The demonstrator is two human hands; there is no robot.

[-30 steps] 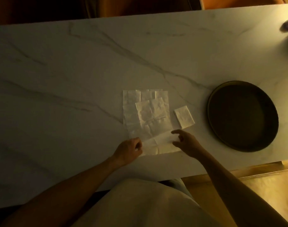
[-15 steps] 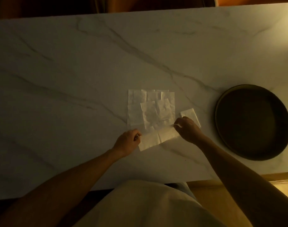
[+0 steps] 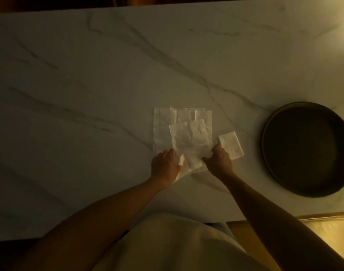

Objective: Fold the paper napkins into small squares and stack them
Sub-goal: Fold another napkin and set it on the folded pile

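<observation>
Several white paper napkins [image 3: 184, 127] lie overlapped and unfolded in the middle of the marble table [image 3: 89, 94]. The nearest napkin [image 3: 193, 160] is partly doubled over toward the far side. My left hand [image 3: 165, 166] pinches its near left edge. My right hand [image 3: 218, 162] pinches its right edge, with fingers bent over the paper. One small folded napkin square [image 3: 230, 144] lies just right of the pile, beside my right hand's thumb.
A dark round tray [image 3: 268, 145] sits on the table at the right, close to the near edge. The table's near edge runs just in front of my body, with a yellowish floor at the lower right.
Both hands have carried the nearest napkin's near edge away from me, over the sheet, and have come closer together. The camera view has shifted slightly.
</observation>
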